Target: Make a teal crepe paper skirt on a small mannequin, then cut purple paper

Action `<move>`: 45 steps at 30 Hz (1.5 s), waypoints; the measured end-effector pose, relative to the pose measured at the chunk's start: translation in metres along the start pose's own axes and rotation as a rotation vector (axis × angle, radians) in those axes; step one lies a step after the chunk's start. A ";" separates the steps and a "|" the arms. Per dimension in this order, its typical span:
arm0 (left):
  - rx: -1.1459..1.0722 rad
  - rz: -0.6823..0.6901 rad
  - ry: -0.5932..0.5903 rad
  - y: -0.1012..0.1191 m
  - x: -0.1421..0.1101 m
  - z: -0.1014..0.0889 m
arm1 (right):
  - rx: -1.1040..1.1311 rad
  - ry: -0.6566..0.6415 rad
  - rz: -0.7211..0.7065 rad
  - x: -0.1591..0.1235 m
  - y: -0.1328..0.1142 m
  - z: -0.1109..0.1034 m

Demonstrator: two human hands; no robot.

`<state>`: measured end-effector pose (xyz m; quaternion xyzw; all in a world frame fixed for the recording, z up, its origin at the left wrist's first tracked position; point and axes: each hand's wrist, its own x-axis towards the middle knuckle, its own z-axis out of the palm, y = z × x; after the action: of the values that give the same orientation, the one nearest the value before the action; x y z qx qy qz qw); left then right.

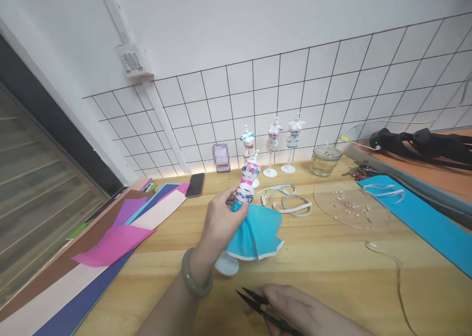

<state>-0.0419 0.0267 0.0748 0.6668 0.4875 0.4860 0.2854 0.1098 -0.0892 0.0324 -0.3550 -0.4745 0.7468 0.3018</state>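
Observation:
My left hand (223, 223) is closed around the waist of a small white dress-form mannequin (245, 192). It is tilted, wrapped in patchy pink and blue strips, and wears a flared turquoise skirt (254, 233) with a pale hem. Below the skirt, its round white base (226, 264) shows. Near the bottom edge, my right hand (291, 304) grips black pointed tweezers (254, 304). Their tips are slightly apart, pointing left, below the skirt and not touching it. The lower fingers of this hand are partly hidden.
Three similar mannequins (273, 142) stand behind. Coloured sheets (118, 247) and a phone (195, 185) lie left. To the right are ribbon loops (295, 206), a clear disc (320, 203) with small pink pieces, a glass (326, 161), a blue sheet (424, 223) and a thin cord (398, 282).

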 end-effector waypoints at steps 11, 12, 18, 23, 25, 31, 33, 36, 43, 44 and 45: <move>0.078 -0.014 0.010 -0.004 0.003 -0.008 | -0.037 0.486 -0.100 0.021 0.014 -0.005; 0.069 -0.009 0.012 -0.004 0.003 -0.007 | -0.023 0.542 -0.105 0.019 0.014 -0.005; -0.161 -0.070 -0.033 -0.001 -0.002 0.002 | -0.183 0.660 -0.153 0.013 0.014 -0.007; -0.312 -0.115 -0.045 0.002 -0.004 0.010 | -0.197 0.686 -0.178 0.009 0.000 -0.005; -0.355 -0.110 -0.038 0.003 -0.006 0.012 | -0.184 0.711 -0.200 0.007 -0.005 -0.001; -0.426 -0.068 -0.030 0.005 -0.010 0.014 | -0.156 0.662 -0.196 0.006 -0.007 0.001; -0.435 -0.061 -0.034 0.006 -0.011 0.015 | -0.146 0.614 -0.204 0.007 -0.007 -0.001; -0.435 -0.054 -0.036 0.007 -0.012 0.017 | -0.140 0.515 -0.235 0.009 -0.005 -0.005; -0.406 -0.057 -0.048 0.007 -0.018 0.023 | -0.051 0.404 -0.278 0.012 -0.002 -0.011; -0.405 -0.058 -0.048 0.007 -0.018 0.024 | -0.043 0.400 -0.285 0.011 -0.002 -0.012; -0.406 -0.060 -0.049 0.006 -0.019 0.025 | -0.035 0.401 -0.285 0.011 -0.002 -0.012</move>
<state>-0.0176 0.0092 0.0642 0.5923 0.3920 0.5494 0.4400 0.1132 -0.0740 0.0278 -0.4307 -0.4633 0.6031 0.4860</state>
